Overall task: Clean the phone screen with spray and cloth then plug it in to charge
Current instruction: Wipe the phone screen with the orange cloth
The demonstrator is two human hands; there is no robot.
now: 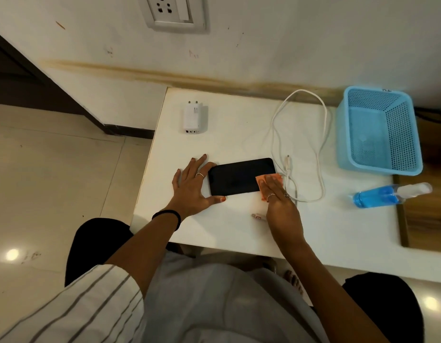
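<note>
Head view. The phone (240, 177) lies flat and screen-up on the white table (214, 233), lengthwise between the two hands. The left hand (192, 188) rests flat on the table at the phone's left end, fingers spread and straight, thumb along the near edge; it braces the phone and curls round nothing. The right hand (279, 196) lies palm-down with straight fingers on an orange cloth (261, 180), pressing it onto the right end of the screen; the cloth shows only at the fingertips and along the hand's left edge.

Just right of the right hand, a white charging cable (322, 149) loops across the table, one connector end beside the phone's right end. A small pinkish item (258, 215) lies just near-left of the right wrist; what it is cannot be told. Farther right of the right hand, a spray bottle (385, 195) of blue liquid lies on its side. Beyond that stands a blue basket (343, 134). Beyond the left hand lies a white charger adapter (195, 117), well apart from the phone. On the wall above, a socket plate (176, 12).
</note>
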